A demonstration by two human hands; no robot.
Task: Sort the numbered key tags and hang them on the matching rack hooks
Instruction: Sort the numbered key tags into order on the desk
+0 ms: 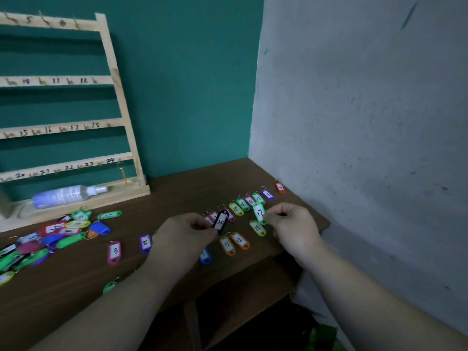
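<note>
Two tags were pinched over the dark wooden bench [177, 191]: my left hand [184, 234] held the black plastic tag marked 20 [220, 222], my right hand [293, 224] the green plastic tag marked 17 [260, 213] (fingers curled).

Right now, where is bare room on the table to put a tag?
Bare wood lies between the rack base and the sorted row, and in front of pink tag 3. Crowded: the tag pile at left, and around the left hand and right hand.

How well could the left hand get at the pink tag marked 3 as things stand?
Probably yes: pink tag 3 lies uncovered, apart from other tags, on the table near the left hand. But that hand already pinches black tag 20.
</note>
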